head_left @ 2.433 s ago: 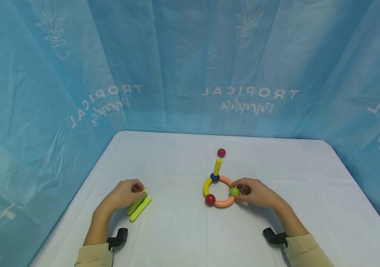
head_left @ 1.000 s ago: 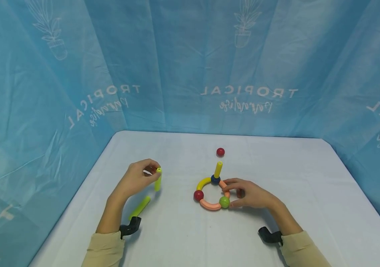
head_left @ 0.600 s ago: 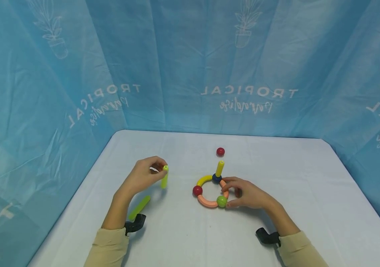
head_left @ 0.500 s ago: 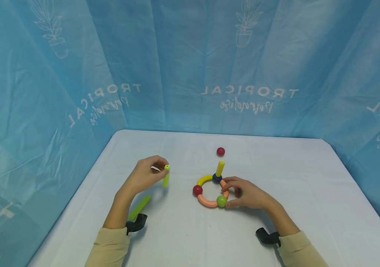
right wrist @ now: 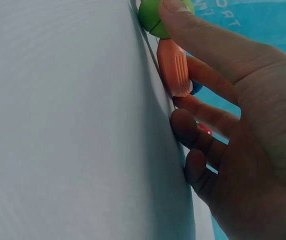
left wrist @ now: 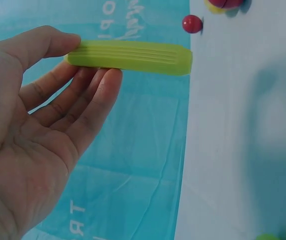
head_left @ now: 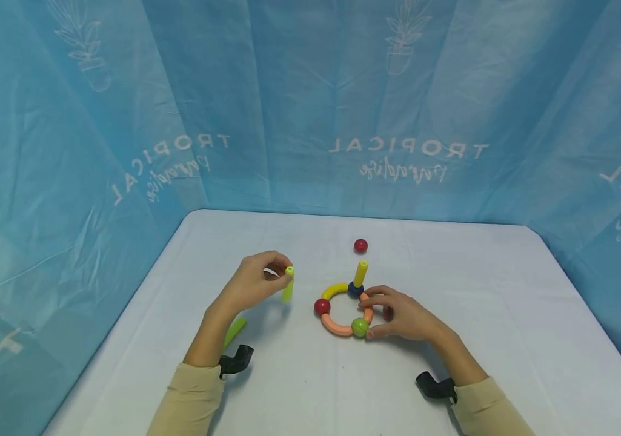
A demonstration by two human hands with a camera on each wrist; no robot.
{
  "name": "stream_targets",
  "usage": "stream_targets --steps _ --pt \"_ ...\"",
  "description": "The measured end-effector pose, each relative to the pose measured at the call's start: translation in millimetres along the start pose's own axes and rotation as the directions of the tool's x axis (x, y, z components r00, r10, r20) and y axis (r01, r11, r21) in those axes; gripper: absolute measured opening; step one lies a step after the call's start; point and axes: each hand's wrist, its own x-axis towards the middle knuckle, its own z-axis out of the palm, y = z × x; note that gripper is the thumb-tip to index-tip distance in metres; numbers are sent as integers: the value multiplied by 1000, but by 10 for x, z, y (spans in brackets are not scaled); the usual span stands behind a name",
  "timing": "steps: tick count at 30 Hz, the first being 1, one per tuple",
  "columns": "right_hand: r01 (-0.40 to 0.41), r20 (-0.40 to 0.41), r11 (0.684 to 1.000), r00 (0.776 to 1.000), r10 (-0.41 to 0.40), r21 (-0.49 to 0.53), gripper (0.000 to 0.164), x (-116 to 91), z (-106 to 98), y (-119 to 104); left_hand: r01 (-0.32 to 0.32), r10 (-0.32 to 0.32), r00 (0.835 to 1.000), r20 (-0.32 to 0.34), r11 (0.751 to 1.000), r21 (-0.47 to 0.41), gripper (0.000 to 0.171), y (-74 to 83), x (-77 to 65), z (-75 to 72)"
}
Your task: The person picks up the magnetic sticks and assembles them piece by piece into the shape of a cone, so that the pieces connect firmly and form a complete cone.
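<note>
My left hand (head_left: 252, 281) pinches a lime-green toy building stick (left wrist: 130, 57) by its top end, between thumb and fingers. The stick hangs upright, left of a ring of curved rods and balls. That ring joins a yellow curved rod (head_left: 334, 290), two orange curved rods (head_left: 336, 327), a red ball (head_left: 322, 307), a green ball (head_left: 360, 327) and a dark blue ball (head_left: 355, 289). A straight yellow stick (head_left: 361, 274) rises from the blue ball. My right hand (head_left: 405, 315) holds the ring's right side, thumb on the green ball and fingers at the near orange rod.
A loose red ball (head_left: 361, 246) lies behind the ring. Another lime-green stick (head_left: 235, 330) lies on the white table (head_left: 310, 393), partly hidden by the left forearm. Blue printed curtains (head_left: 299, 109) surround the table's back and sides.
My left hand has picked up one lime-green stick and carried it right, toward the ring. With the right hand on it, the ring has turned and shifted left; that hand now grips farther round it.
</note>
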Motion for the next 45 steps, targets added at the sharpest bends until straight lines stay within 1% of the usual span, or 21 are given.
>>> stream_targets --steps 4,12,16,21,30,33,39,45 --pt "3 -7 1000 1000 -3 -1 63 0 -24 2 -12 12 1000 -1 1000 -5 14 17 49 67" --pt "-8 2 1000 1000 8 3 64 -12 -11 23 -8 8 1000 16 1000 -25 13 29 106 201" --pt "4 2 1000 1000 -4 6 62 -18 0 22 0 1 1000 22 1000 -20 13 65 121 248" --pt "6 -7 1000 1000 -6 1 61 -22 5 21 -7 7 999 34 1000 -29 14 138 151 301" --pt "10 -3 1000 1000 -10 0 61 -18 8 19 -16 19 997 81 999 -34 16 243 215 400" --pt "8 -6 1000 1000 -8 0 60 -22 11 15 -7 10 995 101 1000 -27 17 265 229 430" --pt "-5 -8 1000 1000 5 4 59 -19 19 19 -2 4 993 120 1000 -13 16 255 217 469" --pt "-7 -4 1000 1000 7 7 57 -11 19 22 -39 39 993 110 999 -3 16 236 202 478"
